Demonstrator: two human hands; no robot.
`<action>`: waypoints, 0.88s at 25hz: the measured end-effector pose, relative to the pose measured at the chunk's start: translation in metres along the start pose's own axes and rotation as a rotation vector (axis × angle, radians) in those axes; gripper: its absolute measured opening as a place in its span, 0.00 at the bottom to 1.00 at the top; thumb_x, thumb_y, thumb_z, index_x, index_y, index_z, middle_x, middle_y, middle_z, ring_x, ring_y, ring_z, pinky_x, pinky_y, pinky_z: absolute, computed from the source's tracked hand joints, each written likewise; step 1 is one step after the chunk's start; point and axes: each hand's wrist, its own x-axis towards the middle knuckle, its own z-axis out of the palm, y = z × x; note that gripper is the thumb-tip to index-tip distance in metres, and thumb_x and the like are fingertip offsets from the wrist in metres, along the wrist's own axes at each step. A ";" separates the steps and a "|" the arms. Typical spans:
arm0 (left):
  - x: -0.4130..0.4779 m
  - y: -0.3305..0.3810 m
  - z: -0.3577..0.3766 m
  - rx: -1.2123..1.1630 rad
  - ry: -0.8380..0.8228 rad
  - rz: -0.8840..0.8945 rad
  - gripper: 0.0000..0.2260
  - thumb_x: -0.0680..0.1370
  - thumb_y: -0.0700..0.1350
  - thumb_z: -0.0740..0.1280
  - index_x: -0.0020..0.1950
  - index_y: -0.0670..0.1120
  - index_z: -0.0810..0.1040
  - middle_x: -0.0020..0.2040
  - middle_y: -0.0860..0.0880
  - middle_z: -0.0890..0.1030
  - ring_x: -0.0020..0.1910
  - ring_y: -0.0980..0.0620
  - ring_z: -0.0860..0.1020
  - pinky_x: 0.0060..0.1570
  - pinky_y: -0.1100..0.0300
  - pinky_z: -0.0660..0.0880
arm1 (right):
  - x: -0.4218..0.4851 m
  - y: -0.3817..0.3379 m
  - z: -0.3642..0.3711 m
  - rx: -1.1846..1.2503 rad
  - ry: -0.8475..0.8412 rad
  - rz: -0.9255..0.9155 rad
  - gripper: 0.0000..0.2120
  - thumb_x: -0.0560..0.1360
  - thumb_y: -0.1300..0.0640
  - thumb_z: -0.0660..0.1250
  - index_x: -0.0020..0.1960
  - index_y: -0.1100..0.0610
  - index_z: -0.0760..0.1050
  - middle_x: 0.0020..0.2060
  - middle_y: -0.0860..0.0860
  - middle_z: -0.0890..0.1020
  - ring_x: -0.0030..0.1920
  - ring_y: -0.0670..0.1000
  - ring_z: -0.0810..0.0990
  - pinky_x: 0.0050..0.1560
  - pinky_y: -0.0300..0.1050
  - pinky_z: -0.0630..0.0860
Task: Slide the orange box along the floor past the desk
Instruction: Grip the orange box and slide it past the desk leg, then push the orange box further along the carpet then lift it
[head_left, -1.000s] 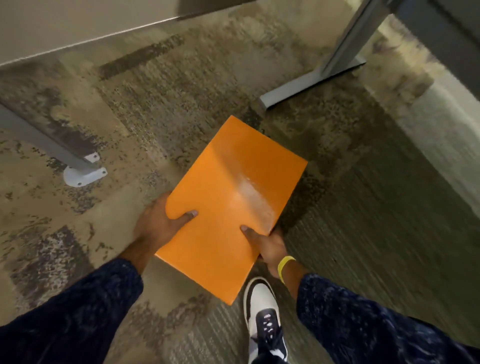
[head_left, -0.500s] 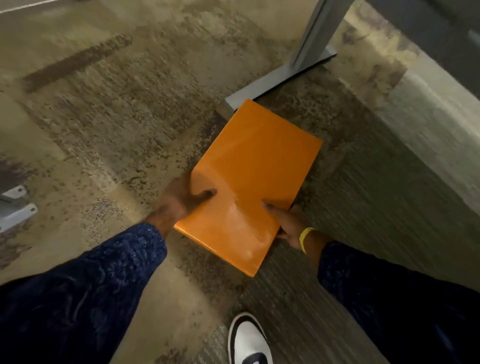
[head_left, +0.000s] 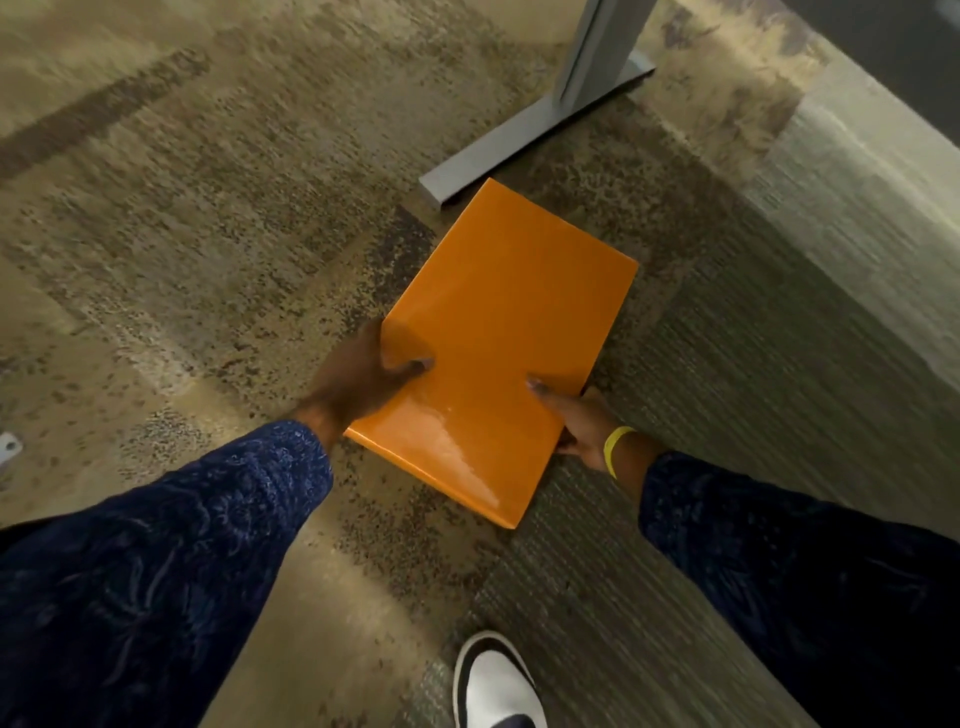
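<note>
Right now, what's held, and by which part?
The orange box, gripped at its near end: left hand on one long edge, right hand on the other.

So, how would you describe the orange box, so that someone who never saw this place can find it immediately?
Look at the patterned carpet below the grey desk leg at the top of the view. Just in front of that leg's flat foot lies the orange box, held at its near sides by the left hand and right hand. It is the only bright, glossy orange thing there.
</note>
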 end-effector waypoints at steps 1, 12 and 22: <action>-0.001 0.002 -0.001 0.012 -0.009 -0.002 0.39 0.72 0.67 0.69 0.75 0.47 0.64 0.68 0.42 0.77 0.60 0.40 0.79 0.54 0.46 0.77 | 0.000 0.000 0.000 0.003 0.002 0.002 0.46 0.70 0.42 0.77 0.78 0.55 0.57 0.73 0.57 0.71 0.70 0.62 0.73 0.65 0.69 0.72; -0.073 0.063 -0.032 0.824 -0.059 0.222 0.43 0.77 0.71 0.53 0.81 0.49 0.39 0.83 0.43 0.40 0.81 0.42 0.46 0.77 0.40 0.53 | -0.070 -0.009 0.017 -0.674 0.203 -0.205 0.49 0.76 0.42 0.70 0.82 0.56 0.42 0.82 0.57 0.47 0.81 0.61 0.53 0.74 0.61 0.65; -0.170 0.097 -0.081 0.987 -0.140 0.421 0.50 0.70 0.80 0.44 0.82 0.48 0.43 0.83 0.41 0.43 0.81 0.42 0.47 0.76 0.34 0.48 | -0.199 -0.006 0.015 -1.092 0.229 -0.477 0.48 0.75 0.36 0.66 0.82 0.54 0.44 0.83 0.56 0.44 0.82 0.61 0.46 0.79 0.62 0.51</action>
